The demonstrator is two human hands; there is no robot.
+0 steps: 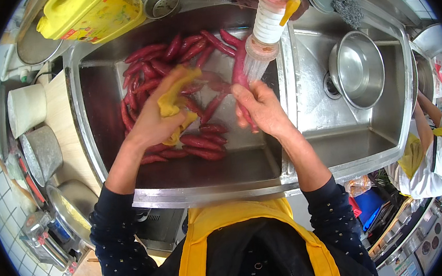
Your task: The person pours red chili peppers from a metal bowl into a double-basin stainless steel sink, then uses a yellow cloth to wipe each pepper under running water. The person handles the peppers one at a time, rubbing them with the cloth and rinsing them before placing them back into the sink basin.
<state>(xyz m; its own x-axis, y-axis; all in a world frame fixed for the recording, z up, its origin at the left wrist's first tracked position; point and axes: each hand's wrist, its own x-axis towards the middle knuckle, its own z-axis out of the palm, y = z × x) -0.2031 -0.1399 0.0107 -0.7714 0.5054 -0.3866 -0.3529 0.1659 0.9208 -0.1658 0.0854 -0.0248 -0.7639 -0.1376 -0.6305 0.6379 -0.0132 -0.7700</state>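
My right hand (261, 107) grips the lower end of a long red sweet potato (239, 67), tilted upright under the running faucet spout (265, 27). Water streams down along its right side. A yellow cloth (177, 90), blurred at its top, is bunched in my left hand (156, 124). That hand hovers over many red sweet potatoes (147, 81), which lie wet in the left basin of a steel sink (256, 158). Closer to me, a smaller group of sweet potatoes (205, 141) rests on the basin floor.
A steel bowl (361, 70) stands in the right basin, partly over the drain (331, 85). Behind the sink are a yellow jug (92, 15), a small metal bowl (162, 3) and a steel scourer (347, 8). Another person (430, 159) is at the right.
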